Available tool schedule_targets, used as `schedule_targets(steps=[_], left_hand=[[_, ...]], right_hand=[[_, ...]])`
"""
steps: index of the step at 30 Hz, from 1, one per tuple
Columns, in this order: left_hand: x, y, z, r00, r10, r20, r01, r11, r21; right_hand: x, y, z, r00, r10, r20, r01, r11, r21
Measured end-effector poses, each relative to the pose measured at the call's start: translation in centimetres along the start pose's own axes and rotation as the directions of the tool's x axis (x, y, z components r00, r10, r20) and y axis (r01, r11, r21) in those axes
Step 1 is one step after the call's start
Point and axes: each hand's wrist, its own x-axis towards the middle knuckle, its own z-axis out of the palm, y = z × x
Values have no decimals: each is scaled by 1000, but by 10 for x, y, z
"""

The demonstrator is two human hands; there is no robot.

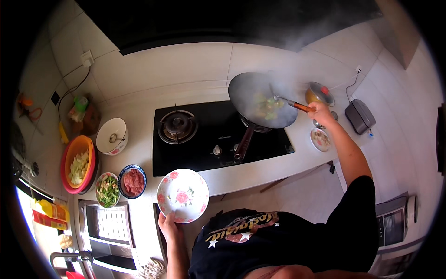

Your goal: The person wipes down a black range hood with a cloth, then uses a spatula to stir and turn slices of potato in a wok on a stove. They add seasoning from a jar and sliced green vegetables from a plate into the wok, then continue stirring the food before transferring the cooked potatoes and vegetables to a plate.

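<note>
My right hand grips the wooden handle of a metal spatula, whose head reaches into a steaming wok. Green vegetable pieces lie in the wok, partly blurred by steam. The wok rests on the right burner, its dark handle towards me. In my left hand is the rim of a white plate with pink roses, held in front of the stove's near left corner; no food shows on it. Left of the plate stand a blue-rimmed bowl of raw meat and a bowl of cut green vegetables.
The left gas burner holds no pan. An orange basket of pale cut vegetables and a white bowl with a spoon stand at left. A sink is at lower left. Right of the stove are a lidded pot and a small dish.
</note>
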Motion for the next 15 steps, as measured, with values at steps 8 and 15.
schedule_targets(steps=[8,15], left_hand=[[8,2,5,999,-26,30,26,1000,6],[5,-3,1,1000,-1,18,1,1000,-15]], right_hand=[[-12,-92,-80,896,-227,381,414,734,-538],[19,-89,-47,793,-209,573,583,537,-610]])
